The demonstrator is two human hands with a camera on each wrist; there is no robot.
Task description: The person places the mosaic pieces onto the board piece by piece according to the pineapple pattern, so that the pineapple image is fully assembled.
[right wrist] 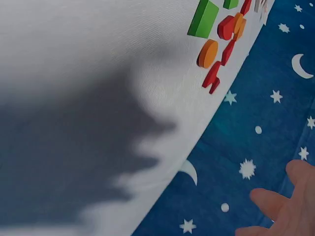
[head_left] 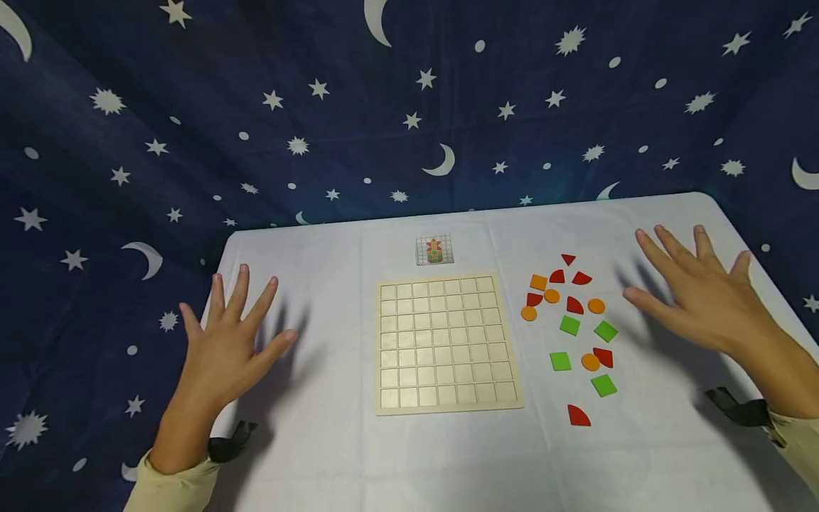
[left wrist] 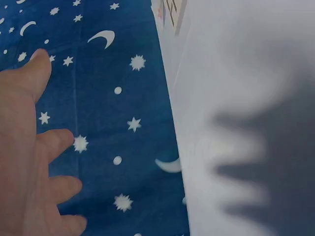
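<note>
My left hand (head_left: 227, 355) hovers over the table's left side, fingers spread and holding nothing. My right hand (head_left: 710, 306), spread the same way, hovers at the right, beside a scatter of flat pieces. Among these are several green squares (head_left: 560, 361), orange discs (head_left: 596, 306), red quarter-circles (head_left: 579, 416), an orange square (head_left: 538, 282) and a small red triangle (head_left: 568, 259). Between the hands lies a pale board (head_left: 448, 411) with a grid of square cells, no pieces on it. Behind it is a small card (head_left: 435, 249) with a gridded picture in red, orange and green.
A white cloth covers the table (head_left: 307, 441). Beyond its far edge hangs a dark blue curtain (head_left: 358, 99) printed with stars and moons. Some pieces touch or overlap, such as a red quarter-circle (head_left: 604, 357) against an orange disc (head_left: 590, 363).
</note>
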